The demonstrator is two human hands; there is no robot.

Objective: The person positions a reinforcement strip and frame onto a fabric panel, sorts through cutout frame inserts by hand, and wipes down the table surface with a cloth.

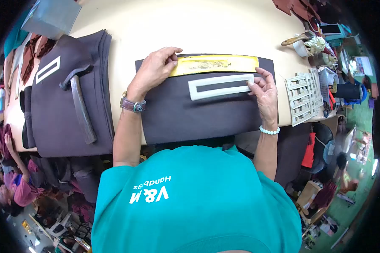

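Note:
A long yellow strip (215, 64) with dark smudges lies along the far edge of a dark sheet (190, 120). My left hand (158, 69) closes on the strip's left end, thumb on the near side and fingers on the far side. In front of the strip, a pale rectangular frame with a long slot (221, 78) is pinched at its right end by my right hand (264, 90). The index finger of that hand reaches up to the strip's right end. The frame appears slightly raised, with a shadow on the sheet below it.
Left, a hammer (79, 105) and another pale frame (48, 69) lie on stacked dark sheets (55, 114). Several slotted pale frames (302, 97) are piled right. A brush (297, 39) rests on a white tub (300, 49). Another person (23, 185) is at lower left.

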